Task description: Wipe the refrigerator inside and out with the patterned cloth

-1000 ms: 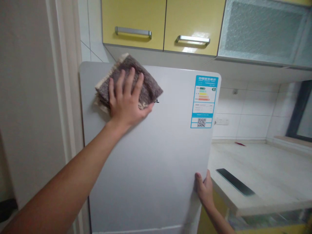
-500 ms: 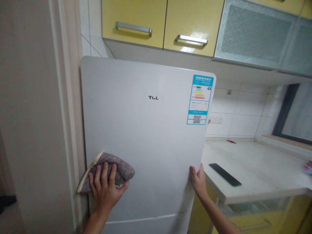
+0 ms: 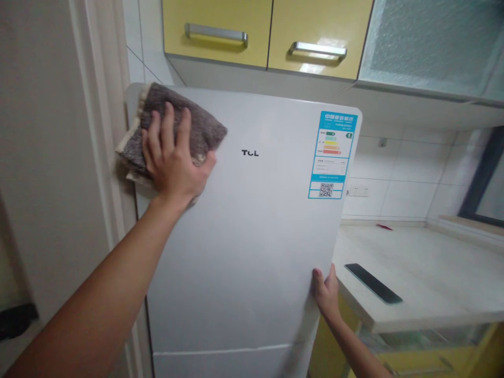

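Observation:
A white fridge door (image 3: pixel 252 247) fills the middle of the view, with a blue energy label (image 3: pixel 333 155) at its upper right. My left hand (image 3: pixel 173 157) presses a folded grey-brown cloth (image 3: pixel 197 123) flat against the door's upper left corner, fingers spread over the cloth. My right hand (image 3: pixel 326 291) grips the door's right edge low down, fingers wrapped round it.
Yellow wall cabinets (image 3: pixel 268 31) with metal handles hang just above the fridge. A pale wall and door frame (image 3: pixel 98 157) stand close on the left. To the right runs a light countertop (image 3: pixel 425 283) with a dark phone (image 3: pixel 373 283) lying on it.
My left hand has swept the cloth from the door's lower left edge back up to its upper left corner. My right hand has stayed on the door's right edge.

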Demonstrator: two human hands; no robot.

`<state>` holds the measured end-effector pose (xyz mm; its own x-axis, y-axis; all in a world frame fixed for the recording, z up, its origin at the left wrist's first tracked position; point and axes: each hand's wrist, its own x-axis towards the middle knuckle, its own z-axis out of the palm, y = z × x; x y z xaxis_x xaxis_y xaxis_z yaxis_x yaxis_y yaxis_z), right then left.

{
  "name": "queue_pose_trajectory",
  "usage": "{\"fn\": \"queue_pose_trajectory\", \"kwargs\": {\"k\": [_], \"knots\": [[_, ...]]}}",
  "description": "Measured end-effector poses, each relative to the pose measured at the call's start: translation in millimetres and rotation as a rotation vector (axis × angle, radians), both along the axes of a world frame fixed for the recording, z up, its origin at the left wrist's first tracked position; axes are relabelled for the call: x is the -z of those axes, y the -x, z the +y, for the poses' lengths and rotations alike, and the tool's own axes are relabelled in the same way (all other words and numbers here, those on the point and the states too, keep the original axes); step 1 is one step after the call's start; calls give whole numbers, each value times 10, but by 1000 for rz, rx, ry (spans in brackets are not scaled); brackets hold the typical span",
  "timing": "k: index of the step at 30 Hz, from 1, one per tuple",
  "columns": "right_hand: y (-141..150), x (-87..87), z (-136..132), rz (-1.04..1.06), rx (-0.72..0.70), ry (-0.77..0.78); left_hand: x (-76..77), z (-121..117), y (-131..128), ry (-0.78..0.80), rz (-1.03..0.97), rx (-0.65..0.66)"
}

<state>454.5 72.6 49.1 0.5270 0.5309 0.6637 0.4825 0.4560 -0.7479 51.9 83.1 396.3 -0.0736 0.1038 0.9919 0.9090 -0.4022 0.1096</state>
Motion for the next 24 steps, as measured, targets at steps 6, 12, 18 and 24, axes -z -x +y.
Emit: {"fn": "queue_pose_trajectory", "kwargs": {"k": [6, 12, 18, 24], "knots": [[-3, -12, -28, 3, -17, 23, 1857, -128, -201, 91, 621, -14], [-10, -40, -46, -22, -82, 24, 4053, -226, 301, -30, 274, -104], [28, -43, -48, -23, -108, -36, 3430, -20, 363, 34, -132, -38], [50, 9, -7, -17, -62, -62, 832, 41, 183, -61, -94, -17]]}}
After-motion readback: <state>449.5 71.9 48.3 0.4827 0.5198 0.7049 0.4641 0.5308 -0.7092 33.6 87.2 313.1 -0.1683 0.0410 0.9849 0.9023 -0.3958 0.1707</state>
